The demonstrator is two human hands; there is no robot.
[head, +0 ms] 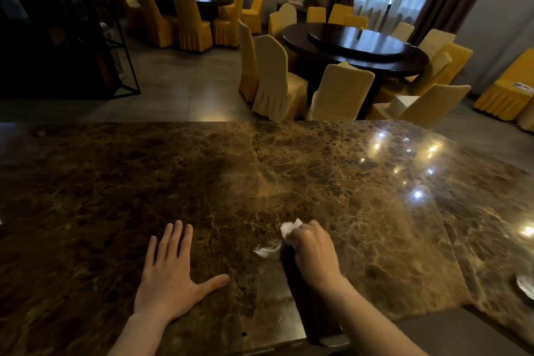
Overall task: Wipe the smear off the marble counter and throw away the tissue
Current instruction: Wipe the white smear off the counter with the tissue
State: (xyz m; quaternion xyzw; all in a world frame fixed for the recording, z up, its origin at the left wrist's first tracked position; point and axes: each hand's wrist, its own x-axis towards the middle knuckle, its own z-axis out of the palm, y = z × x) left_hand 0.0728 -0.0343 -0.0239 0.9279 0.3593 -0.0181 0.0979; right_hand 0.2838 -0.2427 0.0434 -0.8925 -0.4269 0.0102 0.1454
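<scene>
While the left hand [170, 277] lies flat on the brown marble surface [144, 176] in the lower middle of the frame, its fingers [177, 237] spread and open with nothing under or between them, the right hand [313, 251] sits just to the right of it, curled closed around a crumpled white tissue [290, 228]. The tissue sticks out past the knuckles toward the upper left of the hand, and the rest of it is hidden inside the grip. Just left of the right hand, touching or nearly touching its lower edge, a small whitish smear [265, 250] lies on the marble, between the two hands and nearer the right one. At the far lower right edge of the frame a shallow dark dish [524, 287] rests on the surface with something pale and crumpled in it; what it is cannot be told. Bright ceiling lights reflect off the marble in the right half of the frame. Beyond the surface's far edge, in the upper half of the frame, stand two round dark dining tables [355, 46] ringed by chairs in yellow covers [274, 81].
</scene>
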